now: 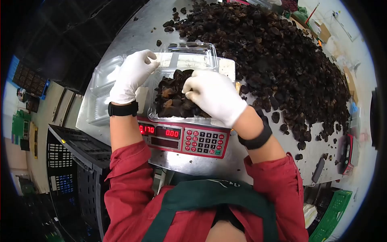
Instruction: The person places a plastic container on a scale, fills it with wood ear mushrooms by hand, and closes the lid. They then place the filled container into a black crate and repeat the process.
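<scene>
A clear plastic clamshell box [183,119] sits with its lid [193,60] raised on a red digital scale [219,153]. Dark wood ear mushrooms [171,99] fill the box. My left hand [135,74], in a white glove, is at the box's upper left corner, fingers loosely bent and thumb apart, with nothing visible in it. Over the right part of the mushrooms is my gloved right hand [213,94], its fingers curled in towards the thumb. Whatever lies between those fingertips is hidden. The scale's lit display [159,131] reads 0.170 on the left and 0.00 beside it.
A large heap of wood ear mushrooms [274,60] covers the right and far side of the metal table [165,161]. More clear boxes [102,97] stand left of the scale. Black crates [86,177] are at lower left, a green crate [332,218] at lower right.
</scene>
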Motion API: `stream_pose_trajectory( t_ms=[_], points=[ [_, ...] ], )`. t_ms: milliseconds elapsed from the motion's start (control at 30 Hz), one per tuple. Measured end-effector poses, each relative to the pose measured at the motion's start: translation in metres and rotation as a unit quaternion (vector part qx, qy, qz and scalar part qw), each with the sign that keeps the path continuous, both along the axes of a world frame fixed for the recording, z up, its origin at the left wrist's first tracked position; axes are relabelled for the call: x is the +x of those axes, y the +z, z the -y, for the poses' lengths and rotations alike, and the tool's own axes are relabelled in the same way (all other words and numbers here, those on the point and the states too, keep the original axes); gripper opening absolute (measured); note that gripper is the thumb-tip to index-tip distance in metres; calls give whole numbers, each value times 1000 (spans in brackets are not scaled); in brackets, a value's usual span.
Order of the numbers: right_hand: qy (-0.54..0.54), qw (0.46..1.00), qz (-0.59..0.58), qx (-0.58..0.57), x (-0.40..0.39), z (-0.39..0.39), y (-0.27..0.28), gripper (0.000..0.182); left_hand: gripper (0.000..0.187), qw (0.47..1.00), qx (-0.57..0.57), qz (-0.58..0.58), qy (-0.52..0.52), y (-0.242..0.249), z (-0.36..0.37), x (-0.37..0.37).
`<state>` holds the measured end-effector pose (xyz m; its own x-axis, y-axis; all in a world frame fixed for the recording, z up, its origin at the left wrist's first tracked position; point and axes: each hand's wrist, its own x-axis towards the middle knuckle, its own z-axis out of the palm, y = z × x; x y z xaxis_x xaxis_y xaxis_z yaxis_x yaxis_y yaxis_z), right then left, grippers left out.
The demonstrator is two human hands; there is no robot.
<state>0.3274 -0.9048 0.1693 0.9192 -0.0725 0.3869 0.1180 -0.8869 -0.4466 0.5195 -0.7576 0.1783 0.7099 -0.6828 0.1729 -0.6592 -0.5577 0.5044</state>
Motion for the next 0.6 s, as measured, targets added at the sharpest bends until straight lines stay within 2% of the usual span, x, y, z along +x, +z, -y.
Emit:
stream_pose_trajectory(
  t_ms=[33, 67, 167, 300, 433, 600],
  points=[
    [29, 996, -73, -47, 7, 0, -1, 9, 27, 1000, -3, -1, -5, -1, 0, 1],
    [35, 993, -110, -39, 8, -3, 5, 10, 27, 1000, -4, -2, -6, -3, 0, 3],
    [48, 988, -124, -80, 13, -4, 8, 9, 27, 1000, -2, -20, -5, -7, -3, 7],
    [67, 987, -52, -133, 18, -6, -2, 7, 28, 999, 5, -48, 10, -5, 0, 7],
    [76, 986, -50, -142, 18, 0, -7, 5, 29, 998, -12, -56, -2, -9, 1, 17],
    [37, 997, 59, -13, 1, 9, -3, 2, 30, 999, 19, -32, 20, -19, 13, 36]
  ],
)
